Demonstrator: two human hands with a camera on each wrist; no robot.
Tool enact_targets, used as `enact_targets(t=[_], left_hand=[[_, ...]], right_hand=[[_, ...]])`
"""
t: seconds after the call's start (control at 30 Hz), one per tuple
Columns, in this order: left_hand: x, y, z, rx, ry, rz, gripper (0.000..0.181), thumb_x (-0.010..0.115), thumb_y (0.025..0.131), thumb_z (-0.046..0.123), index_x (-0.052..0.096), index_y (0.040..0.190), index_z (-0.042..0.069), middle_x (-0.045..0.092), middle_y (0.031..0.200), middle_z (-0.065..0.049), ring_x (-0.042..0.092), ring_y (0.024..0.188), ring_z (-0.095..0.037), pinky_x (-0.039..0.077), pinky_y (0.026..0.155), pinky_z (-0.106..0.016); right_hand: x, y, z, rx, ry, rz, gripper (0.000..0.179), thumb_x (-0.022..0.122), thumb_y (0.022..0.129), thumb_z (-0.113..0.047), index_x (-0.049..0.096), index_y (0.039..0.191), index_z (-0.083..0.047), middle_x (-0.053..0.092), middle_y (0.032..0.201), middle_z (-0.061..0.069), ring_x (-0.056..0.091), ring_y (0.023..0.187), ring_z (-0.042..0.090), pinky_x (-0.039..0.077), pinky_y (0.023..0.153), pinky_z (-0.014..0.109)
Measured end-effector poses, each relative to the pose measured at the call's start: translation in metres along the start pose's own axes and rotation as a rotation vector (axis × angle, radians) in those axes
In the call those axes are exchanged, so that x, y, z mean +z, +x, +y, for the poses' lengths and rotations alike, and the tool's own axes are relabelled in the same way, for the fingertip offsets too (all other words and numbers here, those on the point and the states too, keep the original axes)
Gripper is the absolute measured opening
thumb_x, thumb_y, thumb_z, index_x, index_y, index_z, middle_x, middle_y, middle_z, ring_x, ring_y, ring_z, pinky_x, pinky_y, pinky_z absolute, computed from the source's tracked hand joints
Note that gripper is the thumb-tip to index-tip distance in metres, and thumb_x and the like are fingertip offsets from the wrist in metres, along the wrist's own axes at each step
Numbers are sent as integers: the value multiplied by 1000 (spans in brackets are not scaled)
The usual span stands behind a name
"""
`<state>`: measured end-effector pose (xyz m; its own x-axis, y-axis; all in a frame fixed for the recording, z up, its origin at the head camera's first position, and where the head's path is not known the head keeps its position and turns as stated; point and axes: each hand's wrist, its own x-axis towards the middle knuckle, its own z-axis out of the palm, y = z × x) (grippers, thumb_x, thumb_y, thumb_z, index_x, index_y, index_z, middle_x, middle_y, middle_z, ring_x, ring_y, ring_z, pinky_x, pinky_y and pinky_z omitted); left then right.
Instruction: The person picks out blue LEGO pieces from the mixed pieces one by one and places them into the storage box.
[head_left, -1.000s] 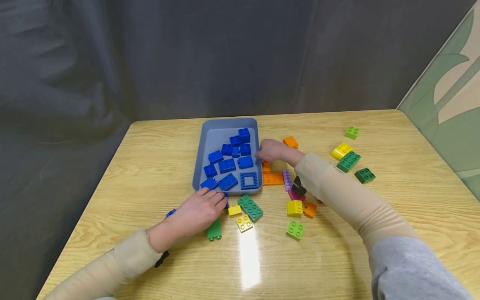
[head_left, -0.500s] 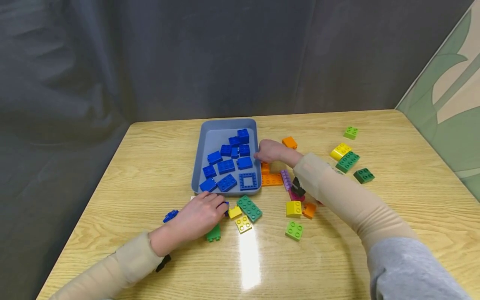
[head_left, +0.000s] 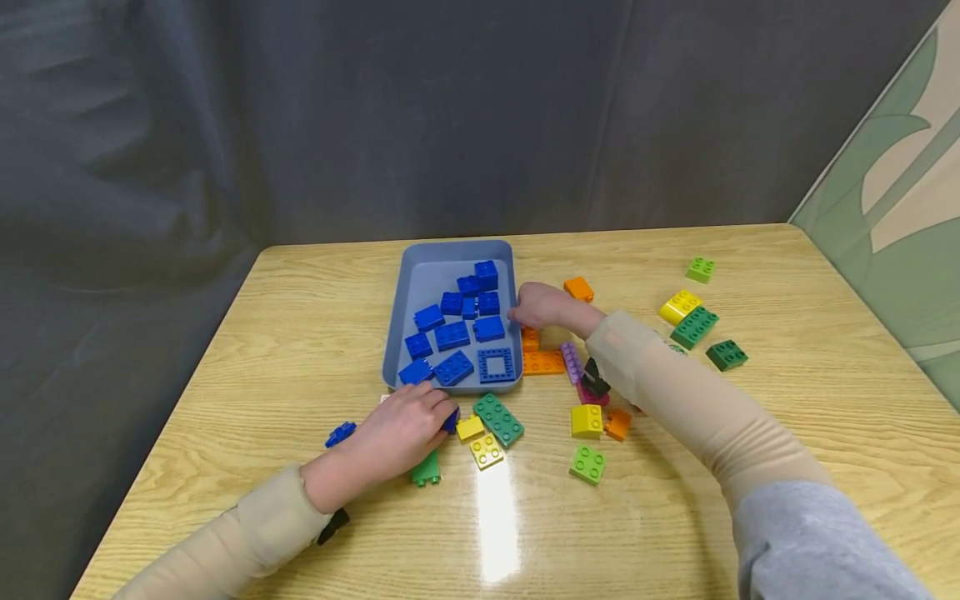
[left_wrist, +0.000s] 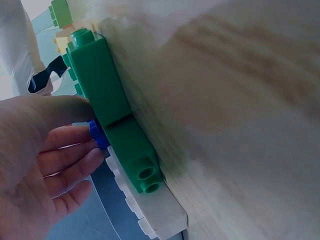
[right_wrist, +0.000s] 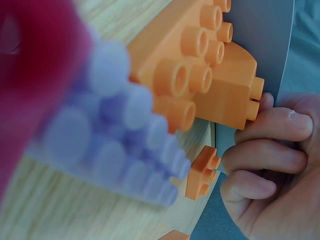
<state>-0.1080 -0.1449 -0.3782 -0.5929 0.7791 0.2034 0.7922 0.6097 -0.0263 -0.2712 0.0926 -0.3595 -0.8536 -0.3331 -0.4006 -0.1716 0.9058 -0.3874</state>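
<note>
My left hand (head_left: 405, 425) pinches a small blue toy brick (left_wrist: 98, 134) between thumb and fingers, just below the blue-grey tray (head_left: 393, 317). Touching or nearly touching that hand is a green brick (left_wrist: 100, 80), lying by a white brick (left_wrist: 160, 207). My right hand (head_left: 542, 305) is at the tray's right rim, its fingers curled and one digit over the edge; it seems to hold the rim, though the contact is partly hidden. Beside its fingers stands an orange brick (right_wrist: 227, 90). Several blue bricks (head_left: 452, 336) lie in the tray.
A blue piece (head_left: 341, 433) lies left of my left hand. Yellow (head_left: 486, 451) and green bricks (head_left: 498, 420) lie to its right. An orange plate (head_left: 543, 362), a purple brick (head_left: 572, 363) and a yellow brick (head_left: 587, 421) lie below my right arm. More bricks (head_left: 695, 327) lie farther right.
My left hand has shifted slightly down and right, and the blue brick shows more at its fingertips. My right hand stays at the tray's rim.
</note>
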Motion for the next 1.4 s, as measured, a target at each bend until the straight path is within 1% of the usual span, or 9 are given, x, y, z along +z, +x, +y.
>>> enact_targets(t=[0.1,0.27,0.47,0.63,0.83,1.0,1.13,1.23,1.4], left_hand=[[0,1,-1,-12,-15,-16,22,79,81,14,69,99,6,68,94,-4,58,86,-19,49,75,-35],[-1,2,-3,-16,-25,-26,20,78,82,13,69,98,7,68,94,-4,58,86,-19,49,74,-35],[-6,1,-3,-17,-35,-26,26,80,80,15,69,102,5,68,97,-5,59,90,-20,50,78,-35],[-14,1,-3,-20,-51,-5,30,80,81,17,69,105,4,68,99,-6,59,90,-20,50,79,-34],[-30,5,-8,-34,-72,41,34,81,79,17,69,107,2,68,101,-7,61,92,-21,50,81,-35],[-40,13,-19,-69,-104,72,37,82,78,16,69,109,1,68,104,-10,64,97,-25,50,87,-41],[-44,24,-32,-100,-123,87,39,82,79,16,68,111,1,67,106,-11,64,97,-26,50,85,-41],[-47,33,-42,-121,-125,75,38,81,80,16,68,113,1,67,109,-11,63,99,-27,51,83,-41],[-50,51,-60,-171,-113,28,38,78,84,18,66,117,2,66,111,-12,62,101,-28,50,84,-42]], right_hand=[[0,0,0,6,-1,-2,27,53,100,-24,61,102,1,57,82,10,57,80,25,42,71,31],[1,0,-1,9,1,-4,26,53,100,-24,60,100,1,55,79,9,56,78,24,41,69,30],[0,-1,-1,0,16,-3,26,53,100,-24,61,101,1,56,80,10,57,78,24,42,70,30],[0,0,-1,7,16,-4,27,53,100,-24,61,102,1,57,81,10,57,78,25,42,70,30],[0,1,0,19,8,-8,27,53,100,-25,60,101,1,57,82,10,57,78,25,42,70,30],[0,2,1,21,11,-14,27,52,100,-24,61,101,2,60,85,11,57,79,25,43,70,30],[-1,2,1,20,15,-20,27,52,101,-24,60,102,2,60,86,12,57,80,25,43,71,31],[-2,2,1,20,20,-24,28,51,101,-24,59,103,2,59,87,12,56,80,25,43,72,31],[-2,2,0,18,18,-24,28,52,101,-24,60,102,2,60,87,12,56,80,25,43,72,31]])
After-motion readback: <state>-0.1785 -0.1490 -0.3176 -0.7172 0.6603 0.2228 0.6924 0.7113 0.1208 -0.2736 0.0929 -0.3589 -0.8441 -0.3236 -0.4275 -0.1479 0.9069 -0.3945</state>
